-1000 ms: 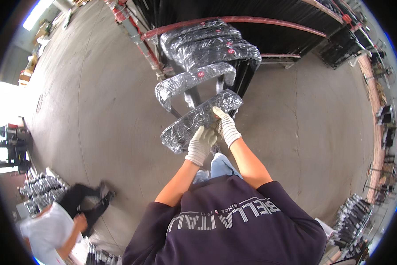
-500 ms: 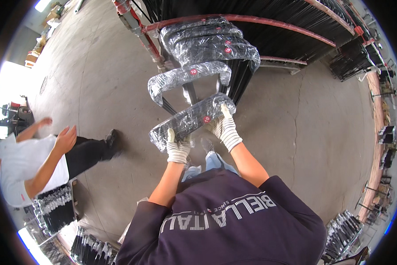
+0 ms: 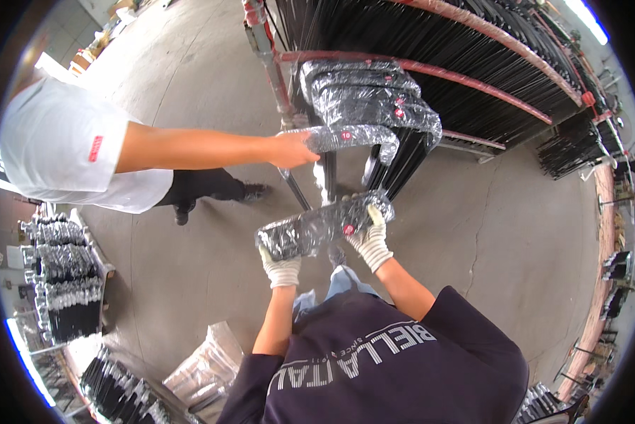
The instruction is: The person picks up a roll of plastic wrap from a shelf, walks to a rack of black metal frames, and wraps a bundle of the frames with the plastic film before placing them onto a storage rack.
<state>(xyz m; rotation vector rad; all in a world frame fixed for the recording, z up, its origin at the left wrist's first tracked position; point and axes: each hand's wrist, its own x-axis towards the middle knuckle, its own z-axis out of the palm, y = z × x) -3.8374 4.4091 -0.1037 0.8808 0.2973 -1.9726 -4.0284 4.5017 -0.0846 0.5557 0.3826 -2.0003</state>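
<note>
Both my hands wear pale gloves with striped cuffs. Between them is a black bundle wrapped in clear film (image 3: 307, 232), with a round red sticker near its right end. My left hand (image 3: 280, 269) is closed on its left end, and my right hand (image 3: 372, 242) grips the right part, thumb on top. Just beyond, a co-worker's bare hand (image 3: 294, 149) holds a film-wrapped, bent frame (image 3: 360, 136) by its left side. Behind that frame, several similar wrapped black frames (image 3: 367, 102) lean together against a rack.
The rack with red rails (image 3: 466, 76) and many black rods stands at the far right. From the left reaches a co-worker in a white shirt (image 3: 70, 152). Wrapped black parts (image 3: 66, 272) are stacked at left, near a clear plastic sheet (image 3: 208, 360) on the concrete floor (image 3: 473, 233).
The co-worker has stepped in from the left and taken hold of the bent frame. My view has shifted, so the frames appear lower and further right. My hands still hold the bundle.
</note>
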